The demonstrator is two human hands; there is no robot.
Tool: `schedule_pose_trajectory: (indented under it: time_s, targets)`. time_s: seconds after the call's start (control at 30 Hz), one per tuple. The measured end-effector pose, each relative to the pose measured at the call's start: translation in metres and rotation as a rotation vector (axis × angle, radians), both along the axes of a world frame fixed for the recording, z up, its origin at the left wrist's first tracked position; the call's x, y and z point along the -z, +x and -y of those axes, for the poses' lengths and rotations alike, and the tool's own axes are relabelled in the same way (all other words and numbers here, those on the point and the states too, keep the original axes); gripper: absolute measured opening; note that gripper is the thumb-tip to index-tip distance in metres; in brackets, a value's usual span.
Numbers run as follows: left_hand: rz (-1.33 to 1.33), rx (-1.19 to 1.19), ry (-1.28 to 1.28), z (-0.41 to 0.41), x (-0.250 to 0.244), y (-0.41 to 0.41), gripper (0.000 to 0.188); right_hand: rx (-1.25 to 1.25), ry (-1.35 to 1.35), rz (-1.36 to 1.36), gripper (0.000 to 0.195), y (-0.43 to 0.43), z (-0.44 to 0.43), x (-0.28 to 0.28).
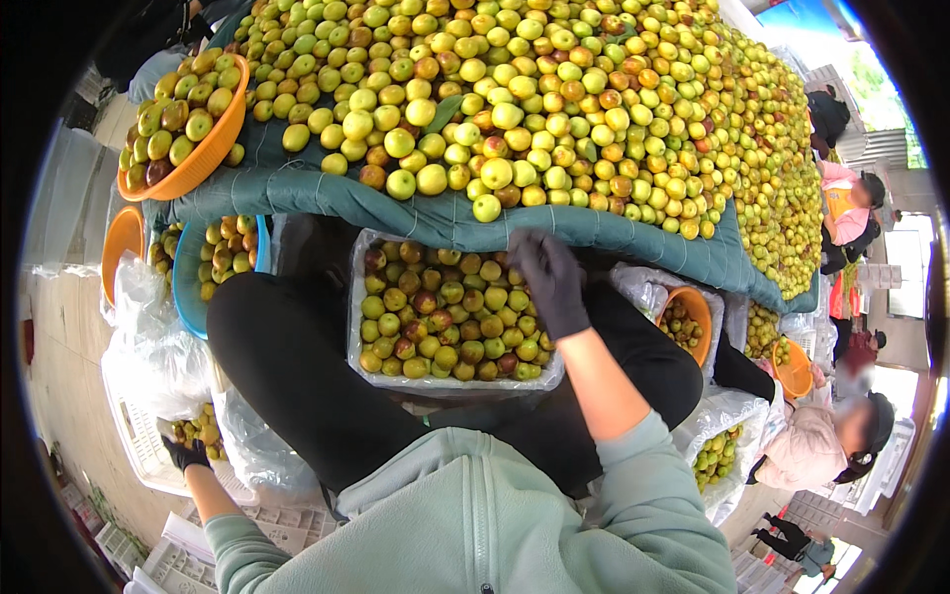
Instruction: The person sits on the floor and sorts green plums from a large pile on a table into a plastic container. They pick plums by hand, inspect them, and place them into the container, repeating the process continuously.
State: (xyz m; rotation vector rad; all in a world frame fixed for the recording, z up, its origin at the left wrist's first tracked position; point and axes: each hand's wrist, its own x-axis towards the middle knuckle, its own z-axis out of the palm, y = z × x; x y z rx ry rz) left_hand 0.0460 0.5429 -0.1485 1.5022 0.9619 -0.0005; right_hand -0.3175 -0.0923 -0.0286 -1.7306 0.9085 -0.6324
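A large heap of yellow-green and reddish jujubes (512, 111) lies on a green quilted cloth (438, 223). Between the knees stands a plastic-lined crate (460, 384) of greener and browner jujubes. Over its right edge, close to the cloth's rim, is my right hand (548, 282) in a dark glove, its fingers curled; whether it holds a jujube cannot be made out. Far out at the lower left, my left hand (185, 451), also gloved, is at some jujubes (208, 431) in a white basket lined with clear plastic (156, 453). Its fingers are small and partly hidden.
An orange basket (223, 145) heaped with jujubes rests on the cloth's left end, above a blue basket (178, 278) of fruit. At right are an orange basket (694, 319) in a lined crate and another lined crate (749, 423). Several people are along the right side, one in a pink jacket (805, 449).
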Motion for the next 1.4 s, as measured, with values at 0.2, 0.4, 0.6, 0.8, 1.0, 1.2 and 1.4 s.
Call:
schedule_pose_trajectory:
  time_s: [0.2, 0.4, 0.6, 0.8, 1.0, 1.2, 1.4]
  targets:
    - [0.695, 0.355, 0.234, 0.196, -0.061, 0.001, 0.049, -0.063, -0.731, -0.641, 0.034, 0.079, 0.055, -0.005]
    - [1.032, 0.876, 0.190, 0.387, -0.160, -0.050, 0.037, -0.059, -0.615, -0.772, 0.037, 0.101, 0.078, 0.000]
    - [0.836, 1.250, -0.022, 0.455, -0.156, -0.085, 0.030, 0.210, -0.753, -0.359, 0.019, 0.064, 0.125, 0.002]
    - [0.782, 1.293, -0.038, 0.453, -0.147, -0.089, 0.024, 0.158, -0.899, -0.515, 0.017, 0.086, 0.148, -0.005]
    - [0.748, 1.314, -0.028, 0.457, -0.142, -0.090, 0.023, -0.221, -1.134, -0.404, 0.030, 0.113, 0.080, -0.003]
    - [0.888, 1.358, 0.124, 0.459, -0.143, -0.092, 0.023, -0.150, -1.050, -0.438, 0.027, 0.124, 0.082, -0.006]
    - [0.752, 1.339, 0.018, 0.462, -0.147, -0.093, 0.023, -0.139, -0.932, -0.858, 0.038, 0.132, 0.136, -0.007]
